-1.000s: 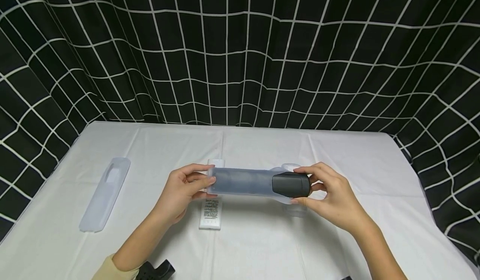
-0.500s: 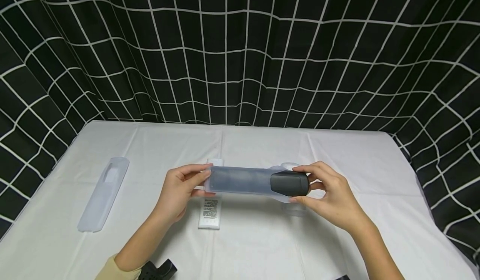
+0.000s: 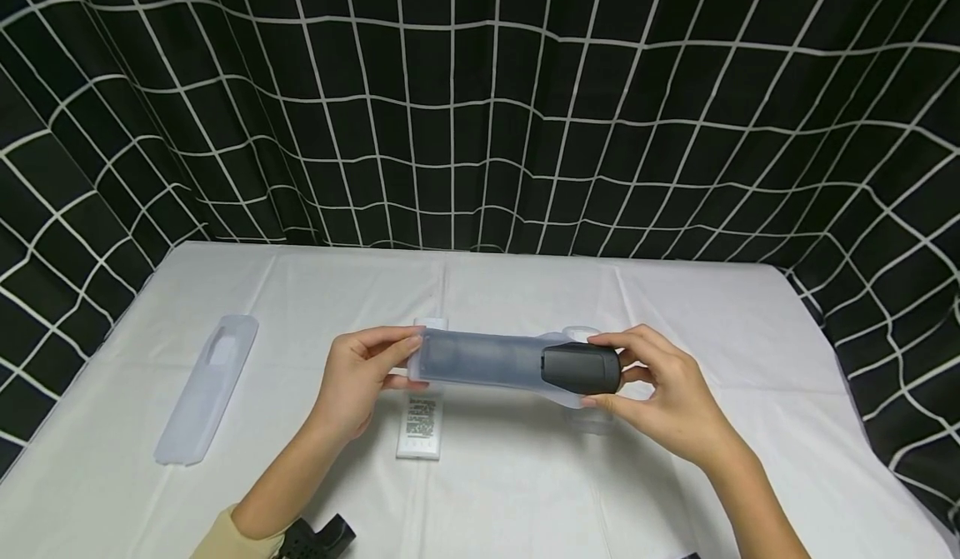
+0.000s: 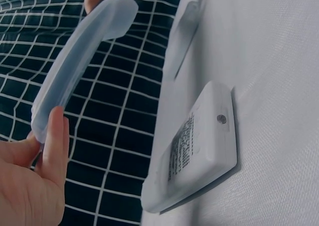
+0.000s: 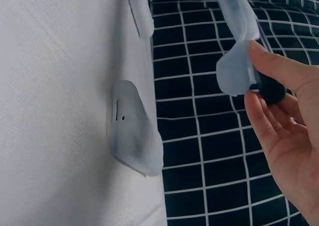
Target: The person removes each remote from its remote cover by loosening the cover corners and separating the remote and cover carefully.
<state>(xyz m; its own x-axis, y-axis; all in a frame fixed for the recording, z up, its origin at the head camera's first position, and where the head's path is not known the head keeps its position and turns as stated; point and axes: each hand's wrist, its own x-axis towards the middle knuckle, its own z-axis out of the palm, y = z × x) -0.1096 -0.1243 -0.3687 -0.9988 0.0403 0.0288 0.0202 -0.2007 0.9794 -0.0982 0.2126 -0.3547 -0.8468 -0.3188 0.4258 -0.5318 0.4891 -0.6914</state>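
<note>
A long translucent silicone sleeve is held level above the table in the head view. Inside it is a long dark device, whose black end shows at the right; its exact kind is not plain. My left hand pinches the sleeve's left end between thumb and fingers. At the other end, my right hand grips the black end, with thumb and fingertips at the flared sleeve edge. In the left wrist view the sleeve's side shows above my left hand. My right hand partly hides the black end in the right wrist view.
A white flat device with a printed label lies on the table below the sleeve. Another translucent sleeve lies at the left. A clear piece is partly hidden under the right hand. A dark gridded curtain surrounds the white table.
The left hand and the sleeve's left end have shifted slightly left since a second ago. The right hand keeps its hold almost unmoved.
</note>
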